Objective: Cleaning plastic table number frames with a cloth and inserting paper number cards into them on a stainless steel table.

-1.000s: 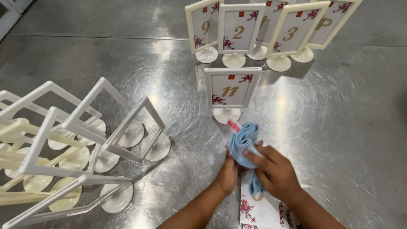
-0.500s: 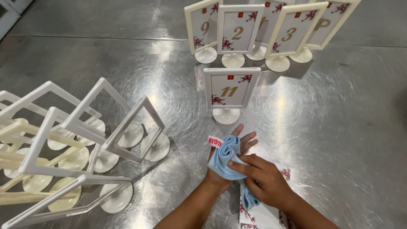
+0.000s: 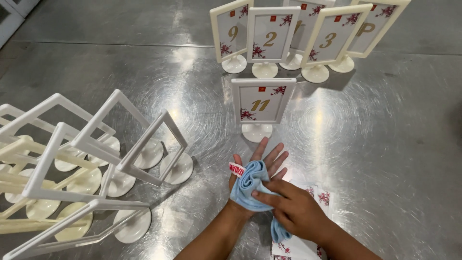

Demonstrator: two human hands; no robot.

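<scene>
Cloth [image 3: 250, 185], light blue with a red tag, lay across the open palm of the left hand [image 3: 255, 168], whose fingers [image 3: 274, 156] were spread wide and pointed toward the base of a framed number stand [image 3: 262, 106]. Right hand [image 3: 293, 209] pressed the cloth against that palm, its fingers curled narrow around the fabric. Both hands hovered above the metal table [image 3: 385, 144], over floral cards [image 3: 317, 197]. Empty white frames [image 3: 96, 154] lay toppled well apart, leftward
</scene>
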